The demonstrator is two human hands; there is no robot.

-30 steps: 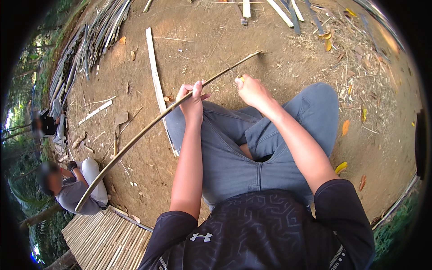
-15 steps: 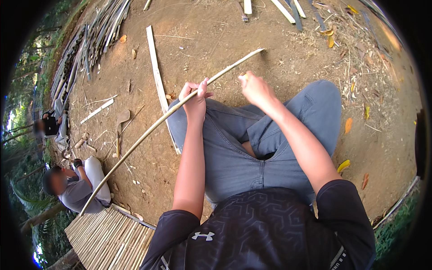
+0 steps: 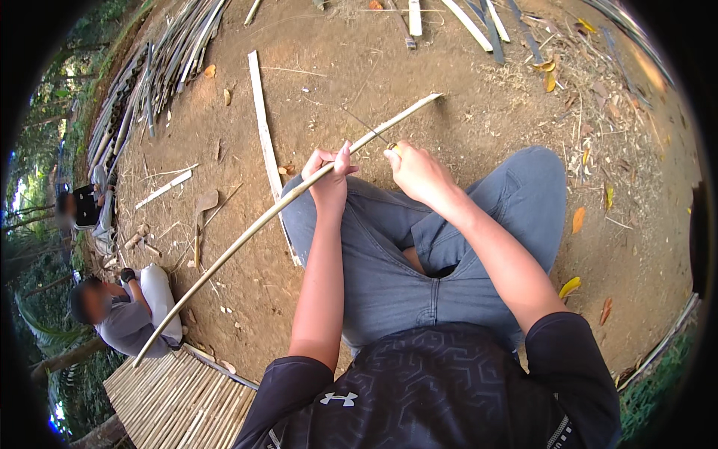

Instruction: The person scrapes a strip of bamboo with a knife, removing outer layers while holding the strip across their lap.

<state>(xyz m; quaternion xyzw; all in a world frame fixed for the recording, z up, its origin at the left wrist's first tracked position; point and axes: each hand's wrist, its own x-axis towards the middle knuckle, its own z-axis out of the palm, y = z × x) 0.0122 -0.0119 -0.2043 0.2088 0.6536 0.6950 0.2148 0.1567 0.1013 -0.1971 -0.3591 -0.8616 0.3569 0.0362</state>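
A long, pale bamboo stick (image 3: 407, 111) runs slantwise across the view, from the far middle down to the lower left. My left hand (image 3: 327, 185) is closed around it, thumb lying along the top, above my left knee. In my right hand (image 3: 423, 173) is a knife (image 3: 362, 123) with a thin dark blade, its handle mostly hidden by the fingers. The blade crosses the stick just beyond my left hand; whether its edge bites into the surface is too small to tell.
A flat pale slat (image 3: 259, 112) lies on the ground by my left knee, with a broad-bladed tool (image 3: 206, 200) farther left. Bamboo poles (image 3: 161, 71) are piled far left. A person (image 3: 134, 310) sits at left near a slatted bamboo mat (image 3: 179, 396).
My right hand has moved slightly left and nearer, bringing the knife blade into plain view across the stick. The left hand keeps its hold; the whole view has shifted a little.
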